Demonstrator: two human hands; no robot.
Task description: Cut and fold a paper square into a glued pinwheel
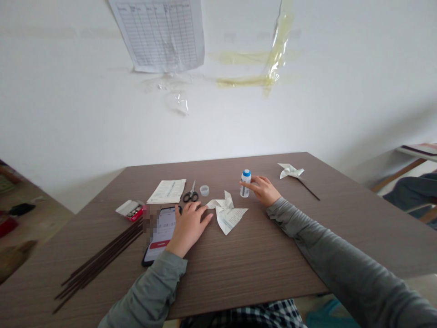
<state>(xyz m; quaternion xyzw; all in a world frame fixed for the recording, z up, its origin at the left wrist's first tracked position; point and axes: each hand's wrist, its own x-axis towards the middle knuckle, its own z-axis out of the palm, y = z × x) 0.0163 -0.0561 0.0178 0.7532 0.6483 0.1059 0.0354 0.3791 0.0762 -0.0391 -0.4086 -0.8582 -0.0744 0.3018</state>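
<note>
My left hand rests palm down with its fingers spread, partly over the right side of a phone. Its fingertips are close to the left blade of a folded paper pinwheel made from printed paper. My right hand is at a white glue bottle with a blue top, which stands upright on the table. One digit lies across the bottle's front and the others reach toward its far side. A small clear cap and black-handled scissors lie beyond my left hand.
On the brown table, a pinwheel on a stick lies at the right. To the left are thin dark sticks, an open small red-and-white box and stacked printed paper. A white wall rises behind.
</note>
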